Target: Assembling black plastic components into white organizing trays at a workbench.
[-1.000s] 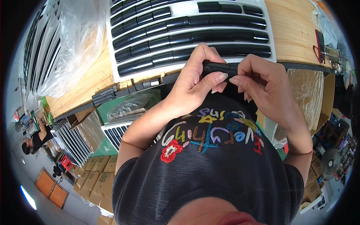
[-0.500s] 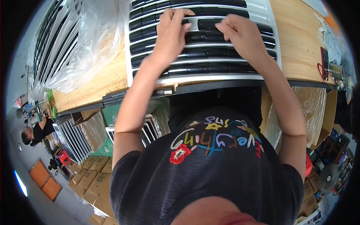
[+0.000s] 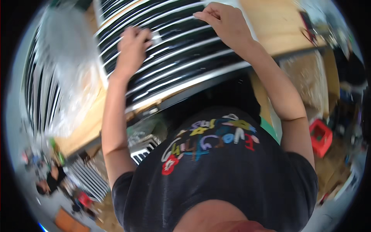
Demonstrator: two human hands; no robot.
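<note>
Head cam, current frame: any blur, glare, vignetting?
Head view: the left hand and plastic sheeting look smeared, while the dark shirt is sharper; head view: white glints streak the black strips; head view: black vignette rounds off the corners.

White ribbed tray (image 3: 189, 84) lying flat on the wooden tabletop (image 3: 266, 19), near side right along the front edge, kinda slanting up to the right. Shiny black pieces (image 3: 181, 77) sit lengthwise in its rows, white ridges between. One row's got a pale gap toward the left. Too blurry to count pieces.
</note>
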